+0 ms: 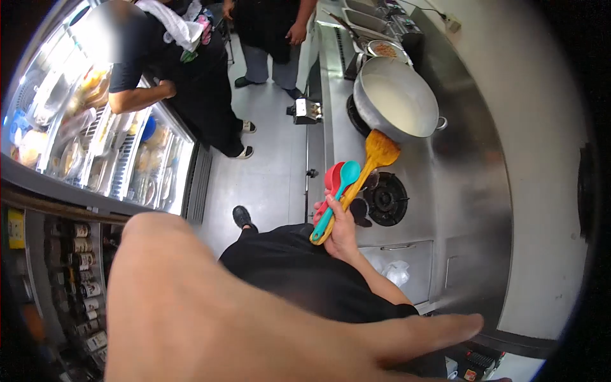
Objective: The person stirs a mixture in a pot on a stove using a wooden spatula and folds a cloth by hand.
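Note:
My right hand [342, 233] is closed round several handles in front of my black apron. It holds a wooden spatula [380, 151] with a broad yellow-brown blade, a teal spoon [349, 172] and a red scoop-like utensil [332, 176]. The spatula's blade lies close to the rim of a large metal pan [415, 95] with pale, whitish contents; whether they touch I cannot tell. Very near the camera, my left hand [254, 318] fills the lower part of the view, blurred. One finger stretches out to the right, and nothing shows in it; the other fingers are partly cut off.
A black gas burner [386, 198] sits on the steel counter [458, 210], with a plastic bag [396, 272] nearer me. Behind the pan is a bowl of brownish food [386, 49]. Two people stand ahead, one [191, 83] at a lit fridge [172, 184]. Bottles [89, 290] line shelves at left.

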The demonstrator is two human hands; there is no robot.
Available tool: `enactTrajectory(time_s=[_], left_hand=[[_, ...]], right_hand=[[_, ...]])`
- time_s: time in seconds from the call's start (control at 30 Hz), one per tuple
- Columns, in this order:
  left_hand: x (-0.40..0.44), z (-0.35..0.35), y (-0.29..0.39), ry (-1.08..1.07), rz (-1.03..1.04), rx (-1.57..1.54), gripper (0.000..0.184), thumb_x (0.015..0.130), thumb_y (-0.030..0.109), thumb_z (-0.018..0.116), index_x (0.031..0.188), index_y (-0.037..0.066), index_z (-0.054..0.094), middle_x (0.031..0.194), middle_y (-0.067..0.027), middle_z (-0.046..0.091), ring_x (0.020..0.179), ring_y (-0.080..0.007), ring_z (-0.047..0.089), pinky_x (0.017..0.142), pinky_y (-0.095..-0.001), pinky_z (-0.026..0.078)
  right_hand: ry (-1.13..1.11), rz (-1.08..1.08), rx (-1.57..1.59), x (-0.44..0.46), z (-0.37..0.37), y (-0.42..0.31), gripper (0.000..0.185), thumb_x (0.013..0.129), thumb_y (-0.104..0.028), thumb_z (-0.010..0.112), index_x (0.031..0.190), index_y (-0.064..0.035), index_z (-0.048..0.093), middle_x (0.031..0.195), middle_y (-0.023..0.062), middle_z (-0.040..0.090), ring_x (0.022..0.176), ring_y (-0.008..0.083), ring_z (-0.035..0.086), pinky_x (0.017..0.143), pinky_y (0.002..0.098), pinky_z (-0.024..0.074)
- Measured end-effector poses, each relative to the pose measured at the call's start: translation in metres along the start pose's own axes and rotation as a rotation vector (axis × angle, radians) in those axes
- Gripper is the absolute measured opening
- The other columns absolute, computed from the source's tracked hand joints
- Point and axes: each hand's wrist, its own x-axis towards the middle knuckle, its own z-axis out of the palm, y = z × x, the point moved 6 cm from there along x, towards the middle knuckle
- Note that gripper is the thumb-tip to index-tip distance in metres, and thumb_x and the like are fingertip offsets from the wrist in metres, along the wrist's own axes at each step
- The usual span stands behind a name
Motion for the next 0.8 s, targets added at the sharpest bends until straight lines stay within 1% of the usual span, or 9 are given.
enactTrajectory(time_s=[0.07, 0.13, 0.2, 0.27, 0.33, 0.4, 0.5, 0.6, 0.8], left_hand=[[-0.003, -0.007, 0.001, 0.011, -0.007, 0.02, 0.055, 0.083, 0.043, 0.061, 0.124, 0.011, 0.043, 0.127, -0.0121, 0.044, 0.119, -0.027, 0.046, 0.106, -0.0444, 0.028], [-0.006, -0.013, 0.003, 0.023, -0.029, 0.053, 0.056, 0.083, 0.044, 0.061, 0.124, 0.011, 0.042, 0.127, -0.0124, 0.044, 0.119, -0.0273, 0.046, 0.106, -0.0444, 0.029], [-0.01, -0.022, 0.007, 0.026, -0.053, 0.088, 0.057, 0.083, 0.044, 0.061, 0.125, 0.011, 0.042, 0.127, -0.0128, 0.044, 0.119, -0.0275, 0.046, 0.106, -0.0443, 0.029], [-0.013, -0.025, 0.011, 0.038, -0.073, 0.105, 0.058, 0.083, 0.045, 0.061, 0.125, 0.01, 0.041, 0.128, -0.0131, 0.044, 0.119, -0.0278, 0.046, 0.106, -0.0443, 0.029], [-0.016, -0.031, 0.013, 0.044, -0.089, 0.124, 0.059, 0.083, 0.045, 0.061, 0.126, 0.01, 0.041, 0.128, -0.0135, 0.043, 0.119, -0.028, 0.046, 0.106, -0.0442, 0.03], [-0.019, -0.035, 0.019, 0.048, -0.097, 0.143, 0.06, 0.083, 0.045, 0.06, 0.126, 0.009, 0.04, 0.128, -0.0139, 0.043, 0.119, -0.0283, 0.046, 0.105, -0.0442, 0.03], [-0.021, -0.042, 0.021, 0.052, -0.108, 0.161, 0.061, 0.083, 0.046, 0.06, 0.127, 0.009, 0.039, 0.129, -0.0144, 0.042, 0.119, -0.0286, 0.046, 0.105, -0.0441, 0.031], [-0.022, -0.04, 0.024, 0.047, -0.122, 0.16, 0.063, 0.083, 0.046, 0.06, 0.127, 0.008, 0.038, 0.129, -0.0149, 0.042, 0.119, -0.029, 0.046, 0.105, -0.044, 0.031], [-0.018, -0.022, 0.026, 0.026, -0.106, 0.093, 0.066, 0.082, 0.048, 0.06, 0.128, 0.007, 0.037, 0.13, -0.016, 0.041, 0.119, -0.0297, 0.046, 0.104, -0.0439, 0.032]], right_hand=[[0.007, -0.022, 0.008, -0.002, 0.004, -0.002, 0.03, 0.089, -0.024, 0.062, 0.113, -0.0104, 0.05, 0.081, 0.008, 0.059, 0.059, 0.0143, 0.057, 0.052, 0.0271, 0.0473], [-0.037, -0.017, -0.004, -0.002, 0.005, 0.0, 0.028, 0.091, -0.023, 0.059, 0.111, -0.0068, 0.049, 0.083, 0.0108, 0.06, 0.063, 0.0152, 0.057, 0.057, 0.027, 0.0483], [-0.034, -0.009, -0.002, -0.001, 0.004, 0.002, 0.028, 0.091, -0.024, 0.058, 0.111, -0.0068, 0.049, 0.082, 0.01, 0.061, 0.063, 0.0148, 0.057, 0.057, 0.0266, 0.0484], [-0.033, 0.009, -0.006, 0.001, 0.001, 0.005, 0.027, 0.09, -0.023, 0.06, 0.11, -0.0085, 0.051, 0.081, 0.0092, 0.06, 0.06, 0.0149, 0.057, 0.054, 0.0265, 0.0479], [-0.031, 0.023, 0.0, -0.002, 0.003, 0.005, 0.026, 0.091, -0.023, 0.059, 0.111, -0.0085, 0.051, 0.081, 0.0092, 0.06, 0.06, 0.015, 0.057, 0.055, 0.0268, 0.048], [-0.069, -0.005, -0.028, -0.003, 0.004, 0.002, 0.028, 0.092, -0.024, 0.058, 0.112, -0.0069, 0.05, 0.084, 0.0091, 0.062, 0.063, 0.0135, 0.057, 0.057, 0.0259, 0.049], [-0.058, -0.012, -0.034, -0.004, 0.004, 0.002, 0.028, 0.092, -0.023, 0.057, 0.112, -0.0061, 0.05, 0.084, 0.0093, 0.062, 0.063, 0.0132, 0.057, 0.057, 0.0254, 0.0489], [-0.04, -0.001, -0.029, -0.004, 0.004, 0.003, 0.028, 0.09, -0.024, 0.059, 0.112, -0.0084, 0.05, 0.08, 0.0091, 0.06, 0.06, 0.0149, 0.057, 0.055, 0.0268, 0.0478], [-0.042, 0.026, -0.051, -0.009, 0.007, 0.009, 0.029, 0.09, -0.024, 0.06, 0.112, -0.0079, 0.05, 0.08, 0.0098, 0.06, 0.059, 0.0151, 0.057, 0.054, 0.0266, 0.0477]])
